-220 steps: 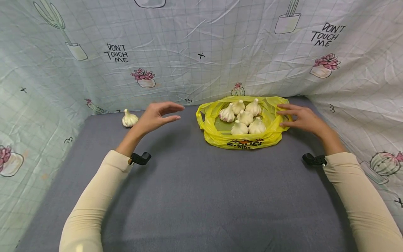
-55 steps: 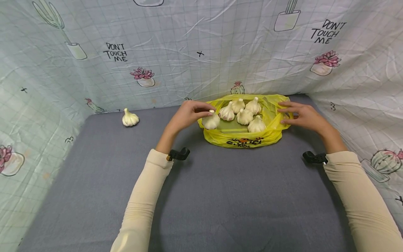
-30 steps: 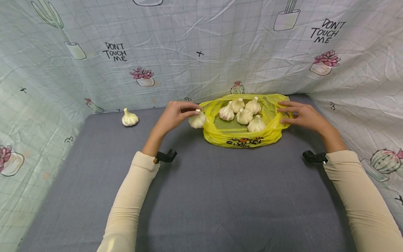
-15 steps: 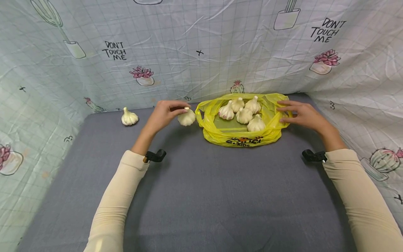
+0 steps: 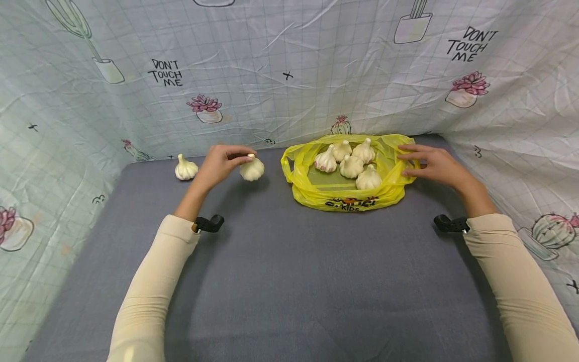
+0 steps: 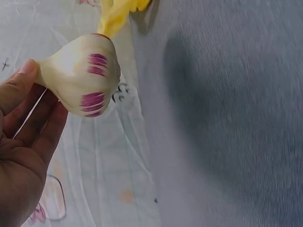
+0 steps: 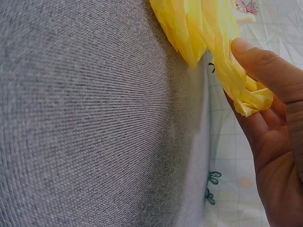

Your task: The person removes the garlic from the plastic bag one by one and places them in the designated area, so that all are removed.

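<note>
My left hand (image 5: 219,164) pinches a garlic bulb (image 5: 252,170) by its stem, thumb against fingers, and holds it above the table left of the yellow plastic bag (image 5: 307,195). Purple streaks mark the underside of this garlic bulb (image 6: 85,78) in the left wrist view. At the bag's right side, my right hand (image 5: 435,166) grips the yellow edge; in the right wrist view the thumb lies on the bag's handle (image 7: 225,61) with fingers behind it. Several garlic bulbs (image 5: 351,167) sit inside the open bag. Another garlic bulb (image 5: 186,168) stands on the table, just beyond my left wrist.
A grey cloth covers the table (image 5: 312,281). Behind it and at both sides hangs a pale printed curtain (image 5: 271,60), close to the bag's back edge. Black cameras are strapped to both wrists.
One garlic bulb has come out of the bag in my left hand and moved left, away from the bag. My right hand stays at the bag's right edge.
</note>
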Action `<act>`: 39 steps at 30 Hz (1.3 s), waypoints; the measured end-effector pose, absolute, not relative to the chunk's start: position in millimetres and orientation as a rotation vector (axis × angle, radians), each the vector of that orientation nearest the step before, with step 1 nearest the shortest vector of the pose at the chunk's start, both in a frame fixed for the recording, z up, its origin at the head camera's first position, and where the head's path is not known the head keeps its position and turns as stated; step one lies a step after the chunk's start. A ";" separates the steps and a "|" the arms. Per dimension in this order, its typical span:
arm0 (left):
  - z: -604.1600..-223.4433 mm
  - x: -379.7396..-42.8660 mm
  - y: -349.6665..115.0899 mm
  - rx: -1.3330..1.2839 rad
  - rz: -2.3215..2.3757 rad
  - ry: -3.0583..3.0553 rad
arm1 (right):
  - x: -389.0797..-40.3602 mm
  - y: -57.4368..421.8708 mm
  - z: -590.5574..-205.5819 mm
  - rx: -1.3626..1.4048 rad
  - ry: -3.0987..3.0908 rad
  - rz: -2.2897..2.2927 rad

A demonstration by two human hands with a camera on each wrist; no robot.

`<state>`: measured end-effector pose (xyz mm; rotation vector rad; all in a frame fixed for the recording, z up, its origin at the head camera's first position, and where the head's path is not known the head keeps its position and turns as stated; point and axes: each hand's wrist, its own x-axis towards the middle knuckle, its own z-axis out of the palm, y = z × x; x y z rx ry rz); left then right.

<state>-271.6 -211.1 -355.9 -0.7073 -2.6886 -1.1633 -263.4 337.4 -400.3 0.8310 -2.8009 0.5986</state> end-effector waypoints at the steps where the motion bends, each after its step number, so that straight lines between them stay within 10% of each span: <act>1: -355.8 -272.1 -213.8 -0.687 -1.158 -2.698 | -263.3 337.5 -400.3 0.833 -2.801 0.598; 39: -361.8 -309.2 -312.9 -0.333 -1.082 -2.879 | -263.8 339.6 -403.1 0.852 -2.765 0.620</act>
